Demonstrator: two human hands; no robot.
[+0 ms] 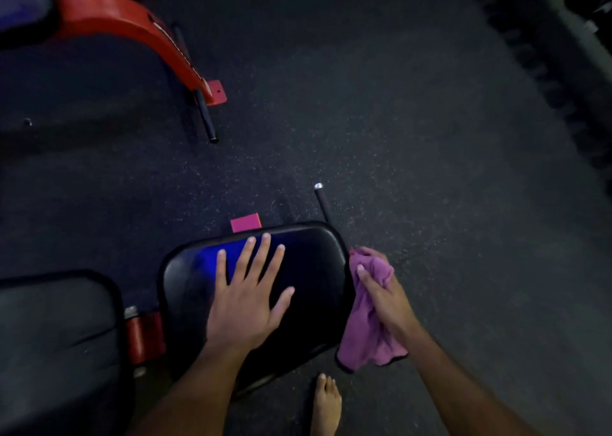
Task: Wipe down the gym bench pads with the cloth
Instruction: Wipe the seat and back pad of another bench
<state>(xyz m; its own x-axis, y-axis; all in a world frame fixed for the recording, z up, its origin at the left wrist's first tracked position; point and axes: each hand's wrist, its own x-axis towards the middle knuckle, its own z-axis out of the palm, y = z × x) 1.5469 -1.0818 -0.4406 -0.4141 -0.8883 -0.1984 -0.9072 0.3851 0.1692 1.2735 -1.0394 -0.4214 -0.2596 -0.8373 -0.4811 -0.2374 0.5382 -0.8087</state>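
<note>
A black seat pad of the gym bench lies in the lower middle of the view, with a blue sheen on its far left part. My left hand rests flat on it, fingers spread and straight. My right hand grips a purple cloth against the pad's right edge; the cloth hangs down beside the pad. The longer black back pad lies at the lower left, joined by a red bracket.
A second bench with a red frame and a black handle bar stands at the upper left. A black bar sticks out beyond the seat pad. My bare foot is on the dark speckled floor. Dark equipment lines the upper right.
</note>
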